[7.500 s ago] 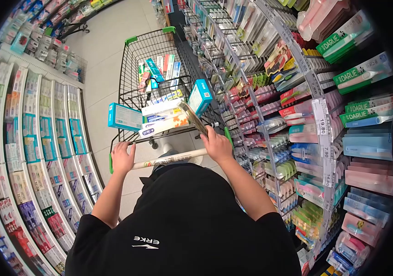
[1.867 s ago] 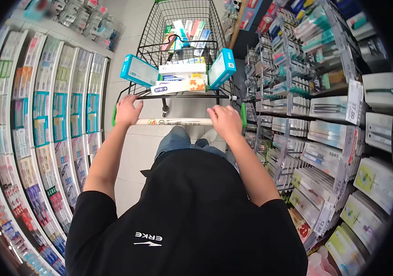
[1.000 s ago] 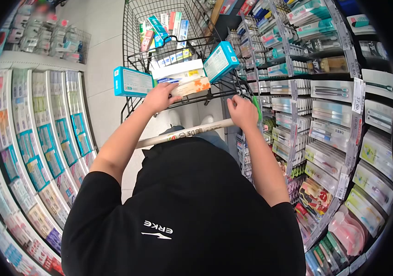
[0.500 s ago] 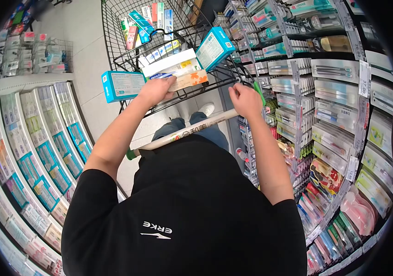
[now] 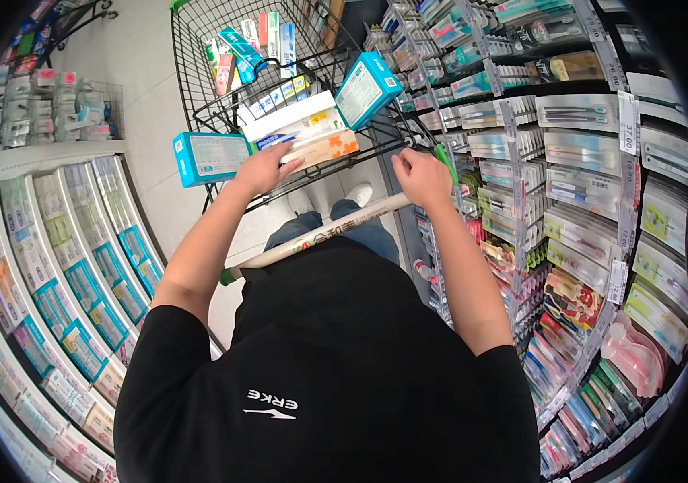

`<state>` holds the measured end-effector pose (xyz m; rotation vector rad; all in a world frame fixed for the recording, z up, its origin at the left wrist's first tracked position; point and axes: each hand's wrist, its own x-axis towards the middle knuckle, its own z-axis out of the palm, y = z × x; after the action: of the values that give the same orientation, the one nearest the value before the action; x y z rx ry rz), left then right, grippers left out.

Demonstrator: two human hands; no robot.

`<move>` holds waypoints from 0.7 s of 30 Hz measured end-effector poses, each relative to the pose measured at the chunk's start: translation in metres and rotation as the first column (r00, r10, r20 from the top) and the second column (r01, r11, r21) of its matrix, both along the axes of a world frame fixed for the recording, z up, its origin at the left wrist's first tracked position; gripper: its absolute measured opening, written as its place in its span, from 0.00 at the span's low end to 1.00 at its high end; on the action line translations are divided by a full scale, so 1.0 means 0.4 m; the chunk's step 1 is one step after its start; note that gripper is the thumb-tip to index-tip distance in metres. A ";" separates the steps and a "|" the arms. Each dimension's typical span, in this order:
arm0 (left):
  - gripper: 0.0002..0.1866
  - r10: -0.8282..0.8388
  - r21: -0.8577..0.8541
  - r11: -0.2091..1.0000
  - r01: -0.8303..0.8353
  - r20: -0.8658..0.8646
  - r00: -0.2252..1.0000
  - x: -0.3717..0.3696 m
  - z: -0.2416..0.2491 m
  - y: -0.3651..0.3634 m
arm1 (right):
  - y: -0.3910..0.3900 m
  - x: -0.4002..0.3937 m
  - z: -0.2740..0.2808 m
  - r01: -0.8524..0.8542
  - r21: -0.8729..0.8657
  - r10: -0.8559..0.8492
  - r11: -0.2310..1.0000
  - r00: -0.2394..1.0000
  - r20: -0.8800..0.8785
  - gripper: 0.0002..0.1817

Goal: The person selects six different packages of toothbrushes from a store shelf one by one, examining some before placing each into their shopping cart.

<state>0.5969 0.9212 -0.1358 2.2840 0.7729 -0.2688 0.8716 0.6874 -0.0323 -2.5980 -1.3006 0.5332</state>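
Observation:
A black wire shopping cart [image 5: 199, 48] stands in front of me in a shop aisle. My left hand [image 5: 262, 169] rests on a stack of long boxes [image 5: 304, 133] lying across the cart's child seat; whether its fingers grip a box I cannot tell. A teal box [image 5: 205, 155] sits left of the stack and another teal box [image 5: 366, 88] leans at its right. My right hand [image 5: 422, 175] is closed around the right end of the cart handle [image 5: 320, 233]. More toothpaste boxes [image 5: 247, 48] lie in the basket.
Shelves of toothbrush packs [image 5: 585, 161] with price tags line the right side, close to the cart. Shelves of boxed goods [image 5: 62, 274] run along the left. Pale floor tiles [image 5: 151, 97] extend ahead, with a wire bin of small packs [image 5: 70, 113] at far left.
My left hand left the handle and reached onto the stacked boxes on the cart's seat. The cart swung left, its handle now slanted. My right hand stayed on the handle.

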 end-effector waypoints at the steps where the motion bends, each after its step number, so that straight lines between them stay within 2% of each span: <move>1: 0.35 -0.001 0.007 1.000 0.001 0.002 1.000 0.004 0.013 0.002 | -0.003 0.000 -0.005 -0.002 -0.008 0.002 1.000 1.000 0.006 0.18; 3: 0.36 -0.047 -0.076 0.996 0.037 -0.143 0.989 0.013 0.049 -0.001 | -0.002 0.001 -0.005 0.001 -0.004 -0.001 1.000 1.000 0.019 0.17; 5: 0.37 -0.061 -0.055 0.997 0.055 -0.104 0.993 0.002 0.044 -0.002 | -0.004 -0.002 0.001 0.015 -0.007 -0.015 1.000 1.000 -0.002 0.19; 9: 0.36 -0.119 -0.050 0.992 0.113 -0.139 0.983 0.000 -0.024 0.013 | -0.008 -0.001 -0.003 -0.011 -0.034 0.011 0.999 1.000 0.013 0.18; 11: 0.35 -0.114 -0.006 0.993 0.114 -0.002 0.993 -0.014 -0.029 0.003 | -0.014 -0.002 0.000 -0.007 -0.013 0.007 1.000 1.000 0.031 0.18; 13: 0.34 -0.060 -0.033 0.998 0.061 0.050 0.997 -0.013 -0.018 0.000 | -0.015 0.001 -0.003 -0.025 0.007 0.025 1.000 1.000 0.011 0.17; 18: 0.35 -0.111 -0.098 0.990 0.106 -0.045 0.993 -0.002 -0.028 0.024 | -0.017 -0.007 0.004 -0.012 0.056 0.012 0.998 1.000 -0.001 0.17; 21: 0.36 -0.091 -0.062 0.994 0.090 -0.017 0.996 -0.002 -0.030 0.019 | -0.018 -0.001 0.004 -0.001 0.044 0.002 0.999 1.000 -0.016 0.17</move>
<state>0.5959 0.9286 -0.1479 2.2650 0.6627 -0.3523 0.8711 0.6802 -0.0308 -2.5518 -1.2943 0.5188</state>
